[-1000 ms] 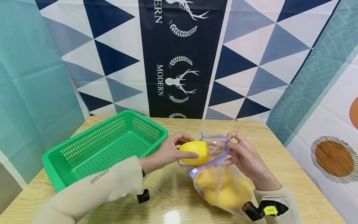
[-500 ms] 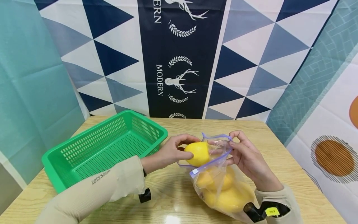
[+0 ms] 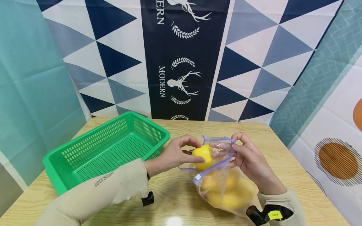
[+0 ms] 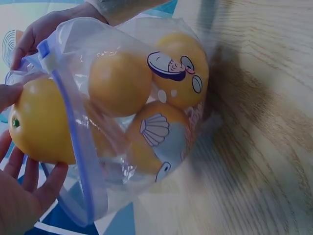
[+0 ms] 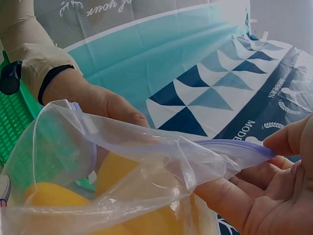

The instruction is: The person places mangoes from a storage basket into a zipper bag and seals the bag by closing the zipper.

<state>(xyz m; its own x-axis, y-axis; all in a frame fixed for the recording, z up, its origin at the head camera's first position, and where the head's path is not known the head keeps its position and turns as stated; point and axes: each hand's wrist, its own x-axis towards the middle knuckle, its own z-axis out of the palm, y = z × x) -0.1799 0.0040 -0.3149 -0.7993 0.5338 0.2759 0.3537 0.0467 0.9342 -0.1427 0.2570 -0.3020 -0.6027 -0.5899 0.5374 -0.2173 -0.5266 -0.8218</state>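
My left hand point(image 3: 175, 152) grips a smooth yellow fruit point(image 3: 203, 155) at the mouth of a clear zip bag point(image 3: 223, 188). In the left wrist view this fruit point(image 4: 41, 120) has a small green stem spot, and its far part is inside the purple-edged opening. Several more yellow fruits point(image 4: 120, 83) lie in the bag, behind plastic printed with shells. My right hand point(image 3: 249, 160) pinches the bag's purple rim between thumb and finger, its other fingers behind the plastic. The right wrist view shows that rim point(image 5: 230, 145) stretched toward the right hand point(image 5: 274, 186).
A green plastic basket point(image 3: 106, 131) with slotted sides stands on the left of the wooden table point(image 3: 169, 204). A patterned cloth point(image 3: 181, 78) hangs behind the table. A white slider point(image 3: 198, 177) sits on the bag's near rim.
My left hand has moved right, carrying the yellow fruit further into the bag's mouth. The right hand keeps its pinch on the rim almost in place.
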